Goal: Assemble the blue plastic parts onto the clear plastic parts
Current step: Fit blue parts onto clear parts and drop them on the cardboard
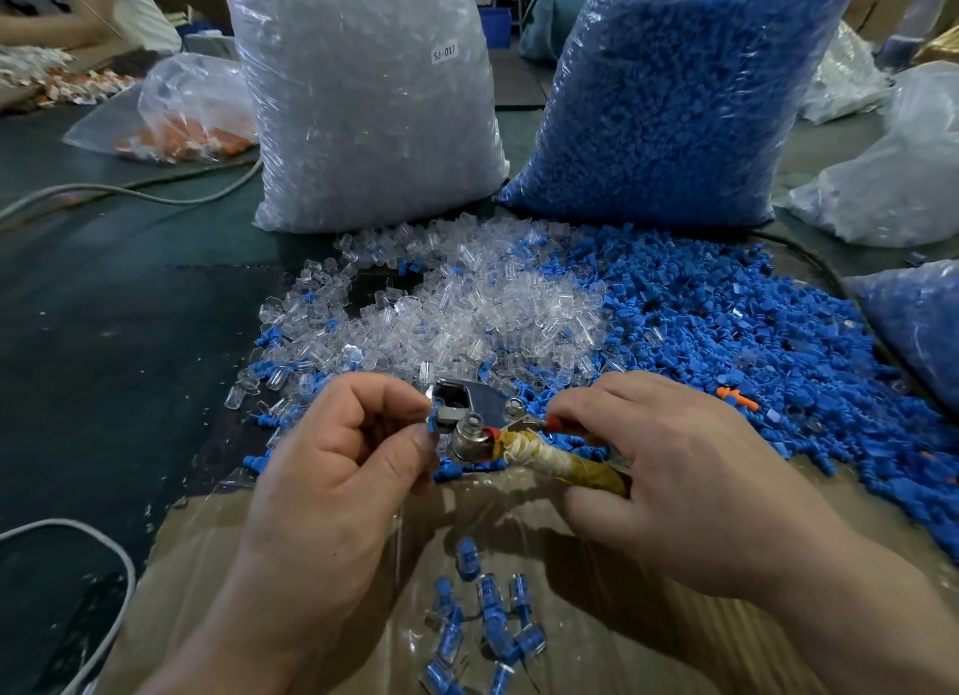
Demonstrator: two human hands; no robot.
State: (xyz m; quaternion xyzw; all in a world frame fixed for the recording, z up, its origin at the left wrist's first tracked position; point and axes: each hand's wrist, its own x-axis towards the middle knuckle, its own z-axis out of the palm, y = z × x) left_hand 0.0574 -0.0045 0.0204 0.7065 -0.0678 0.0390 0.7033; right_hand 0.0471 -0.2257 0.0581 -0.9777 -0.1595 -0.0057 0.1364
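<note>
From my remote seat I look down on two bare hands meeting at the centre of the view. The right hand [674, 466], at 3 o'clock of centre, is curled round the taped handles of a metal tool [469, 414], probably so that a squeeze can press parts together. The left hand [337, 450], at 9 o'clock, has thumb and forefinger pinched on a blue part [432, 424] at the tool's head. I judge it is being fed in or steadied there. I cannot tell whether a clear part sits in the head. Both wrists come in from 6 o'clock, palms turned inward, above a cardboard [259, 564] sheet. On it at 6 o'clock lie the done pieces [488, 622], blue inside clear, likely dropped close for speed. The clear pile [441, 310] lies at 12 o'clock and the blue pile [726, 331] at 2 o'clock, both within easy reach.
</note>
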